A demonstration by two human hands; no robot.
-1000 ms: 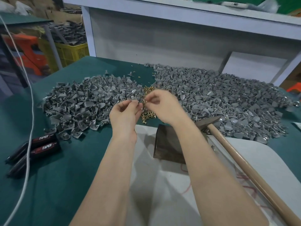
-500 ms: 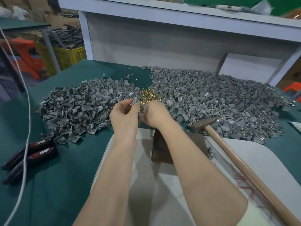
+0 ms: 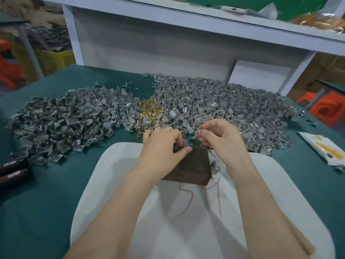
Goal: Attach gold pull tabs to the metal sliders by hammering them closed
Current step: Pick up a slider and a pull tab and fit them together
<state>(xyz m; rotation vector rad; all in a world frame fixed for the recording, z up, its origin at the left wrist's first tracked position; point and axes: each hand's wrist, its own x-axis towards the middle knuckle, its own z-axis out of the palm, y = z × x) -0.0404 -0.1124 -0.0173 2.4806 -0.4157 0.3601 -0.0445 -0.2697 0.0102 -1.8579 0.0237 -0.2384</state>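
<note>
Head view, items on bench:

1. L hand (image 3: pixel 164 144): over far-left corner of block (image 3: pixel 194 169). Fingers curled; thumb & forefinger pinch a small part (image 3: pixel 182 146) at block's far edge. Part too blurred to identify.
2. R hand (image 3: pixel 222 141): just right of L hand, not touching it, above block's far-right corner, at near edge of right heap (image 3: pixel 224 101). Fingers curled, tips drawn together; cannot tell whether they hold anything.
3. Block: dark, flat-topped, sits at far end of board (image 3: pixel 115 202).
4. Board: white, rounded corners, red scrawl (image 3: pixel 186 199) near block. Lies on green cloth (image 3: pixel 46 202); both forearms cross it.
5. Sliders: grey, in two heaps on cloth beyond board. Left heap (image 3: pixel 61 124) spreads toward the left edge; right heap is the wider.
6. Tabs (image 3: pixel 149 113): gold, small pile between the heaps, just beyond L hand.
7. Misc: two black tools (image 3: pixel 13 171) w/ white lettering, left edge; white-orange packet (image 3: pixel 324 148), right; white shelf (image 3: pixel 186 21) behind; yellow crate (image 3: pixel 54 60) far left; orange stools (image 3: pixel 328 109) far right.
</note>
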